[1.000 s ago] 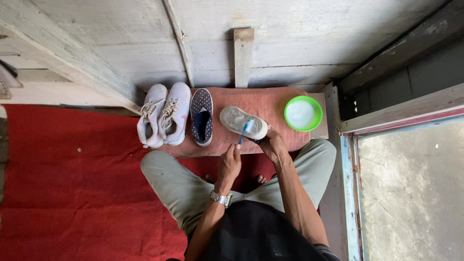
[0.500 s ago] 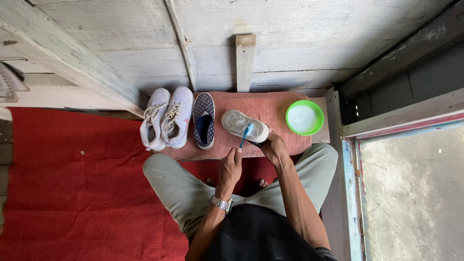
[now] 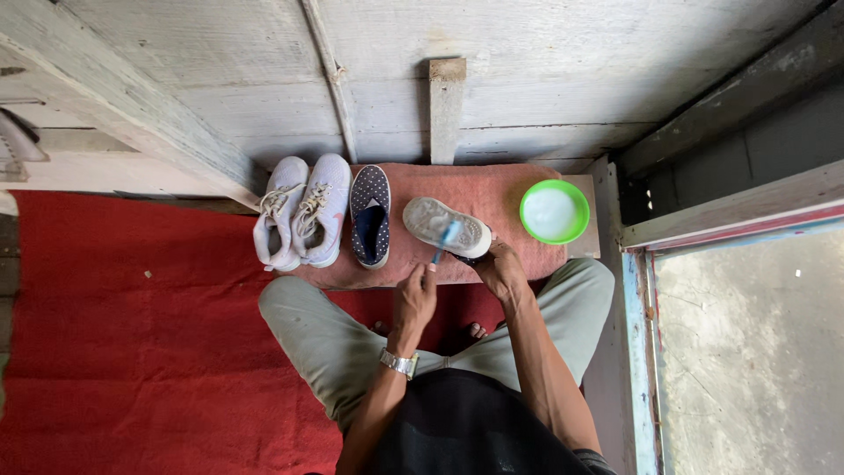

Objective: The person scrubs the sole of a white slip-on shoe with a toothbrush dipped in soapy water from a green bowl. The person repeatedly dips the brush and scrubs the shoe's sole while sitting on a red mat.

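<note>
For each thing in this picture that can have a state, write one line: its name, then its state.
Grey shoe: sole up, held by right hand.
Blue brush: on the sole, held by left hand.
Green bowl: upright, white contents.
White sneakers: upright, laced.
Dotted navy shoe: upright.

Brush head blurred; shoe upper hidden, prob. w/ right-hand fingertips.

Home entrance; weathered wooden plank wall; red carpet; shoes lined on mat

glossy plastic bowl, rough wooden wall, red carpet
</note>
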